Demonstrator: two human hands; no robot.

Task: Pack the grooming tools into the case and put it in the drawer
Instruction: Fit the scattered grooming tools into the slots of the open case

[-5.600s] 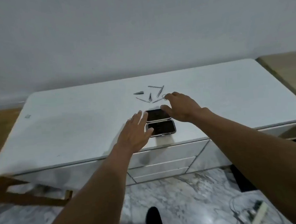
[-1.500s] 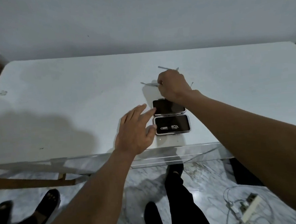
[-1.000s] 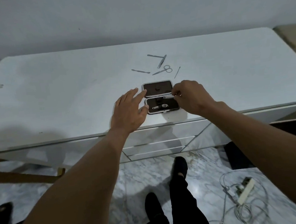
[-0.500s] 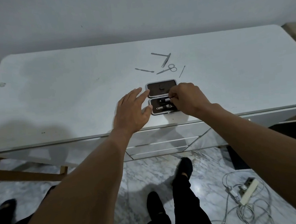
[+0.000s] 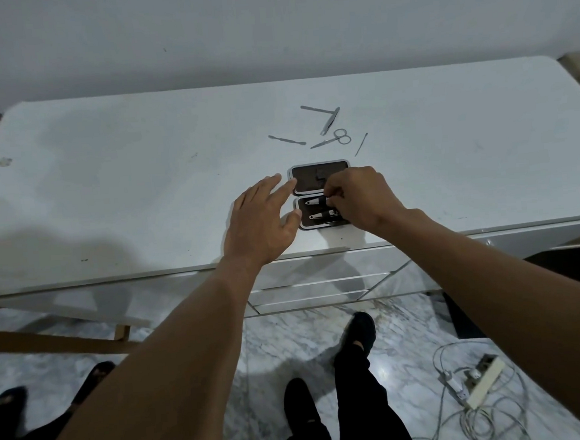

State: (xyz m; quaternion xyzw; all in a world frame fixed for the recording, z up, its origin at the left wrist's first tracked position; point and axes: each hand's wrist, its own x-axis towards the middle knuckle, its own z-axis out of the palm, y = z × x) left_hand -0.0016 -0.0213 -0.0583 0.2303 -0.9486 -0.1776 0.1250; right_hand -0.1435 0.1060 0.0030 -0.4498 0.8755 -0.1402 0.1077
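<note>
A small grooming case (image 5: 308, 179) with a dark lining lies open near the front edge of the white dresser top (image 5: 142, 182). Its near half holds two metal clippers (image 5: 317, 208), one above the other. My right hand (image 5: 359, 197) rests over the right side of that half, fingertips pinched on the upper clipper (image 5: 311, 202). My left hand (image 5: 264, 218) lies flat with fingers spread against the case's left edge. Beyond the case lie loose tools: small scissors (image 5: 332, 140), tweezers (image 5: 330, 120), a flat file (image 5: 315, 109), a cuticle pusher (image 5: 286, 140) and a thin pick (image 5: 361, 144).
White drawer fronts (image 5: 320, 279) sit under the dresser top, all closed. My legs and black shoes (image 5: 354, 332) stand on the marble floor. A power strip with tangled cables (image 5: 478, 382) lies at lower right. Another person's feet (image 5: 6, 401) show at lower left.
My right hand carried a second clipper from the pile of loose tools into the near half of the case and now presses it in place. My left hand stayed beside the case.
</note>
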